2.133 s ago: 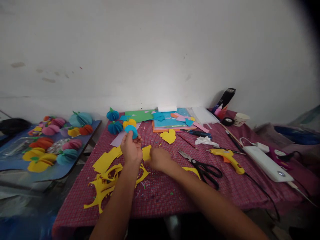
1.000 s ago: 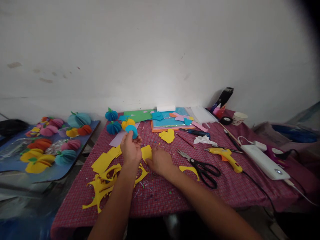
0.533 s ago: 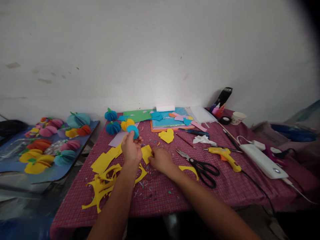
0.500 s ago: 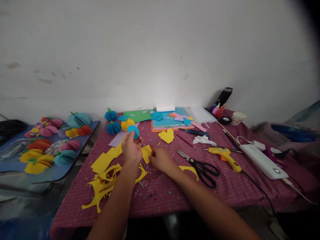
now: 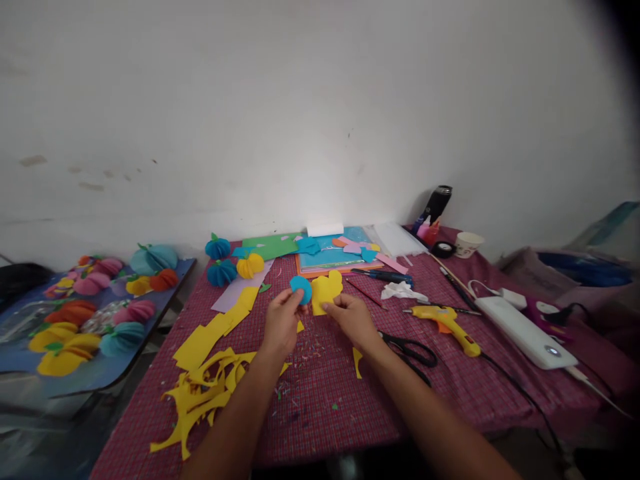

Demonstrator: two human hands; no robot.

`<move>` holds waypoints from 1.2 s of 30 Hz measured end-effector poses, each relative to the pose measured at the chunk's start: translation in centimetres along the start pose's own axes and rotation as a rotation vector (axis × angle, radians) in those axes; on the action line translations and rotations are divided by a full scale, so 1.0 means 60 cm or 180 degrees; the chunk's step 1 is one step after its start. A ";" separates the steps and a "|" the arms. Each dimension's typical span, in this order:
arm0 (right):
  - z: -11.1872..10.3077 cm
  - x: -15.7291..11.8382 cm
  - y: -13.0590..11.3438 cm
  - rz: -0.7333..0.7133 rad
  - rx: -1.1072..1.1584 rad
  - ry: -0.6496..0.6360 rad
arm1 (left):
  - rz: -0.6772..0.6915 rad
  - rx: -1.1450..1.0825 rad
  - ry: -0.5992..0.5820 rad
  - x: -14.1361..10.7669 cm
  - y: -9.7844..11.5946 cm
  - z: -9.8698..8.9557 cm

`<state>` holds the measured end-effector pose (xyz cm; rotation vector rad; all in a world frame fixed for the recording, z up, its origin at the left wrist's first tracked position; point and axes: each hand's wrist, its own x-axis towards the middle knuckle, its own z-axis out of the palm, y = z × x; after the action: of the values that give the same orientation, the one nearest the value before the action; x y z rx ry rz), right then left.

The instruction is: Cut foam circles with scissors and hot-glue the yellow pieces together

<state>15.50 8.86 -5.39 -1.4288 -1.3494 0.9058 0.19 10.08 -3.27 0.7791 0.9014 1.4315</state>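
Between the thumb and fingers of my left hand point(image 5: 284, 320) is a round blue disc point(image 5: 301, 290). My right hand point(image 5: 354, 319) pinches a flat yellow piece point(image 5: 323, 295), held upright beside the disc. Yellow cut-out shapes point(image 5: 336, 279) show just behind that piece. My right forearm partly covers the black-handled scissors point(image 5: 413, 350). Left of my left hand are yellow strips point(image 5: 200, 343) and a heap of curved yellow scraps point(image 5: 200, 400).
A yellow glue gun point(image 5: 453, 327), white power strip point(image 5: 525, 333), paper cup point(image 5: 469, 245) and black bottle point(image 5: 439, 203) stand or lie at the right. Blue paper balls point(image 5: 221, 272) sit at the back left. A blue side table point(image 5: 85, 385) holds colourful paper shapes.
My left hand has moved right with the blue disc, nearer my right hand. The yellow piece is now lifted in my right hand. A green leaf shape shows behind my left hand.
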 end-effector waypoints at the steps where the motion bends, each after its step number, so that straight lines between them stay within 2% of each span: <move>1: -0.001 -0.001 0.004 0.0015 0.0084 0.0000 | -0.0001 0.0123 -0.0095 -0.001 -0.006 0.001; 6: -0.004 -0.001 0.008 -0.0032 0.0360 -0.0021 | 0.0034 0.0649 -0.0265 -0.001 -0.026 0.002; 17: -0.013 -0.009 0.002 -0.0301 0.0597 -0.0203 | 0.0131 0.1173 -0.0011 0.001 -0.037 -0.006; 20: -0.014 -0.010 0.003 -0.0345 0.0588 -0.0222 | 0.0025 0.1065 0.0072 0.002 -0.041 -0.008; 26: -0.016 -0.008 0.002 -0.0464 0.0531 -0.0318 | -0.0371 0.0402 0.0035 -0.001 -0.044 0.000; 31: -0.013 -0.006 0.008 -0.0376 0.0610 -0.0467 | -0.0635 -0.0007 0.0068 -0.002 -0.048 0.001; 36: -0.014 -0.008 0.006 -0.0209 0.0727 -0.0586 | -0.0597 -0.0105 0.0000 -0.004 -0.049 0.004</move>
<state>16.34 8.28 -5.55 -1.1432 -1.3698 1.1313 1.82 9.79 -5.72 0.6520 0.9237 1.2785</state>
